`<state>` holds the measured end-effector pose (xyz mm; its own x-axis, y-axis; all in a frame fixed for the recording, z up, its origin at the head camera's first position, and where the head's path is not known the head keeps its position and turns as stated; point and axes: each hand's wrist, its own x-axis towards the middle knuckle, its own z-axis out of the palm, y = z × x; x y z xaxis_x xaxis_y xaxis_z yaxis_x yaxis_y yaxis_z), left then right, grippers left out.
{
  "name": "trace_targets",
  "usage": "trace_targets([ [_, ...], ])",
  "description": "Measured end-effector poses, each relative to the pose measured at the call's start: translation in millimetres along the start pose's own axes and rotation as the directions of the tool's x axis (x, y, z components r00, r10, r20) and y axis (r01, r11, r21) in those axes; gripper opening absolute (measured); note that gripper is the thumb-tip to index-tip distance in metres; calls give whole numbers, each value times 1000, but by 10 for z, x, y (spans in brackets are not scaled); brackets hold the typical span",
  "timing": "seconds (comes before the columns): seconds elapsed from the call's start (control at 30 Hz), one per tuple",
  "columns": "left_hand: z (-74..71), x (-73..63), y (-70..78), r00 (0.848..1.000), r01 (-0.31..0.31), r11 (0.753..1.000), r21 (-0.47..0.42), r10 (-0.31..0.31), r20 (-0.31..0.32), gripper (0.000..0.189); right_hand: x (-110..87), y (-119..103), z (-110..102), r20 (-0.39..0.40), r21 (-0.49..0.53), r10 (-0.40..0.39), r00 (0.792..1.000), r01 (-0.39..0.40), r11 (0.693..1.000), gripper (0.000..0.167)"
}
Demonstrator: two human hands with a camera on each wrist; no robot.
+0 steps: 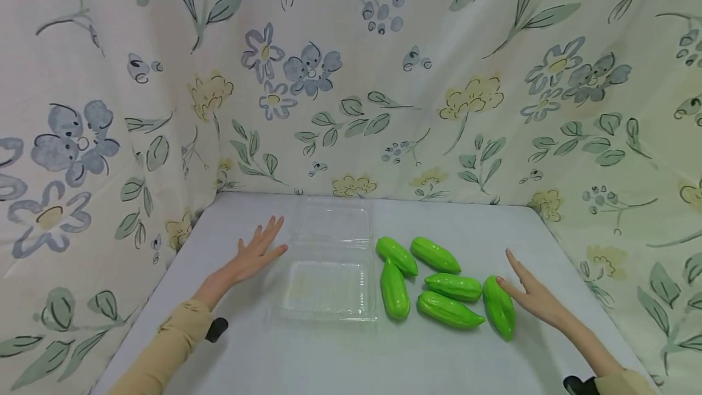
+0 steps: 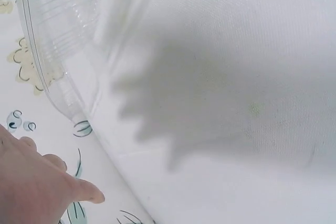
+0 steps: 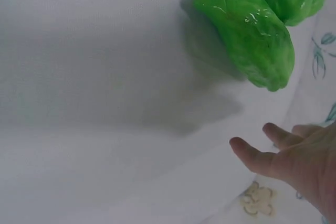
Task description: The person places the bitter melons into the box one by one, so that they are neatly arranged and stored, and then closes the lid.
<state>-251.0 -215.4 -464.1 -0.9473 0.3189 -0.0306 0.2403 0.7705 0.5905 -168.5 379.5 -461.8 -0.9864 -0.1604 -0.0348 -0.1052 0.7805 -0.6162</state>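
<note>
On white cloth [image 1: 307, 358] | clear plastic clamshell [image 1: 327, 291] | glossy, tapered green vegetables [image 1: 453, 286]

Head view forward, down over table [image 1: 247, 358], closer wrist views, all sharing floral cloth [image 1: 351, 139]

Left fingers [image 1: 267, 238] spread, right fingers [image 1: 518, 266] outstretched

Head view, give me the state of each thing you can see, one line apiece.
Clear plastic container: open, its two halves spread out.
Six green pods: whole, lying loose outside the container.
Left hand: fingers spread, holding nothing.
Right hand: fingers extended, holding nothing.
Floral cloth: hanging behind the table, slightly rippled.
</note>
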Motion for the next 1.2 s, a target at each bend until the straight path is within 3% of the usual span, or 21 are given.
trace_targets([
  [0.2, 49, -2, 21, 999, 1, 994, -105, 4, 43, 71, -30, 34, 45, 47, -9, 38, 998, -38, 999, 78],
  [0.47, 86, 9, 29, 997, 0, 969, -248, 18, 73, 70, -57, 80, 70, 126, -3, 170, 977, -171, 985, 81],
  [0.63, 103, 20, 13, 996, -20, 943, -334, 46, 72, 69, -73, 102, 93, 128, 8, 184, 975, -186, 982, 81],
  [0.77, 142, 23, -15, 996, -29, 936, -350, 57, 68, 68, -86, 121, 117, 127, 31, 172, 977, -178, 984, 79],
  [0.97, 206, 42, -44, 997, -52, 932, -359, 68, 33, 66, -99, 148, 152, 114, 35, 174, 978, -179, 983, 78],
  [1.2, 252, 55, -5, 992, -119, 921, -371, 98, -75, 61, -110, 175, 199, 93, 57, 169, 981, -175, 983, 73],
])
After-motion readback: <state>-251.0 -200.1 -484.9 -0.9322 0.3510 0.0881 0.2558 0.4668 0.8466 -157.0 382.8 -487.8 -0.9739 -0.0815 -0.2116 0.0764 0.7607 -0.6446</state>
